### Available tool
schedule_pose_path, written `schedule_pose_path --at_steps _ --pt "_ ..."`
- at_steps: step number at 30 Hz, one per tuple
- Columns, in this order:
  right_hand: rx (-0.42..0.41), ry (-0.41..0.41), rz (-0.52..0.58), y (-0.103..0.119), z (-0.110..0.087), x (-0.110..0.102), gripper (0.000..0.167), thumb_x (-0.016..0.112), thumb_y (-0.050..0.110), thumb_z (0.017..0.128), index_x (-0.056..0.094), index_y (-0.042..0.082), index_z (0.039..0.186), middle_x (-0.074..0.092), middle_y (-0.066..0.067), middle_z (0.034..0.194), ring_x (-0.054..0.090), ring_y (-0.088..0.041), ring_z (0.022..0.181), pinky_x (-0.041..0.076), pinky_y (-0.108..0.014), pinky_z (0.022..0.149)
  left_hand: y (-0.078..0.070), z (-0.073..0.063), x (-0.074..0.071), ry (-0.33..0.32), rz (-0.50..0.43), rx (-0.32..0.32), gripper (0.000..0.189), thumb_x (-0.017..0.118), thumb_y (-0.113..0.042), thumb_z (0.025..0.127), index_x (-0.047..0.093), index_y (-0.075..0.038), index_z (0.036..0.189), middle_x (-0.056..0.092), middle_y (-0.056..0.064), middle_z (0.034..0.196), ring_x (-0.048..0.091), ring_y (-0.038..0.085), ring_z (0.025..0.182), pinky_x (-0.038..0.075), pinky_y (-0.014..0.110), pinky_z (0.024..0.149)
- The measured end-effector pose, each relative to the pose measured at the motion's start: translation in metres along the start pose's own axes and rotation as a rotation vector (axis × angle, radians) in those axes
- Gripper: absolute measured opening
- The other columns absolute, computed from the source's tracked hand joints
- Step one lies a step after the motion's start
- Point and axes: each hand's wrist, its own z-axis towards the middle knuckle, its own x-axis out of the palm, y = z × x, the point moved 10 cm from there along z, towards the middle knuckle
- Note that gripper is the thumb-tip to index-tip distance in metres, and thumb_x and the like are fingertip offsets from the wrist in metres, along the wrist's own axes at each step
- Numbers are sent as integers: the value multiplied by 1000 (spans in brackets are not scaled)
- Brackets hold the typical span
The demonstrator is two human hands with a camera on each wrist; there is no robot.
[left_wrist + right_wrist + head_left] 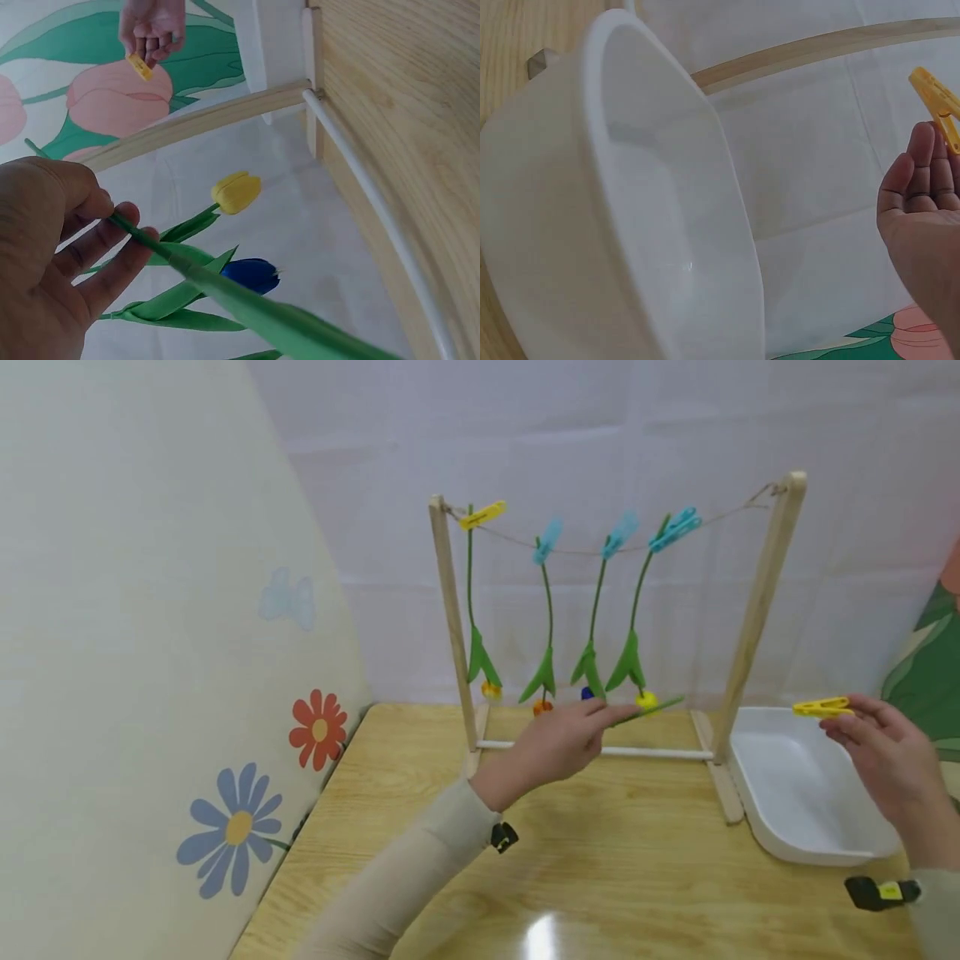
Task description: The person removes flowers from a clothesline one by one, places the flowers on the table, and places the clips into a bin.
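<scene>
My left hand pinches the green stem of an artificial tulip in front of a wooden rack; that tulip's bloom is not visible. At the right, my right hand holds a yellow clothespin by one end, above a white basin. Several tulips hang upside down from a string, held by a yellow clothespin at the left and blue clothespins farther right. Beyond the left hand, its wrist view shows a yellow tulip and a blue tulip.
The rack has two wooden posts and a white lower bar near the tabletop. It stands on a wood-grain table. A white cloth hangs behind, and a flower-painted panel rises along the left.
</scene>
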Motion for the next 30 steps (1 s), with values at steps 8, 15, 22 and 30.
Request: schedule_pose_path --at_steps 8,15,22,30 --pt "53 -55 -57 -21 -9 -15 26 54 -3 101 56 10 123 67 4 108 66 -6 93 53 -12 81 -18 -10 21 29 295 44 49 53 -3 101 51 -20 148 67 -2 112 62 9 83 33 16 45" --pt "5 51 72 -28 -13 -11 31 43 -12 102 62 5 120 71 -3 109 69 -13 95 55 -18 83 -21 -21 38 96 298 38 53 57 -3 101 47 -18 151 66 -3 112 63 10 91 34 14 47" --pt "49 25 98 -39 -19 -21 33 43 -15 100 60 7 119 72 -3 107 70 -13 94 57 -20 81 -25 -31 54 110 340 72 48 56 -7 102 50 -17 149 65 -3 108 62 10 90 36 14 48" --pt "108 -16 94 -48 -20 -25 32 47 -14 100 60 9 118 71 -2 104 72 -14 92 58 -21 81 -25 -35 68 97 382 99 47 58 -6 101 52 -19 145 65 -4 106 64 10 87 43 17 50"
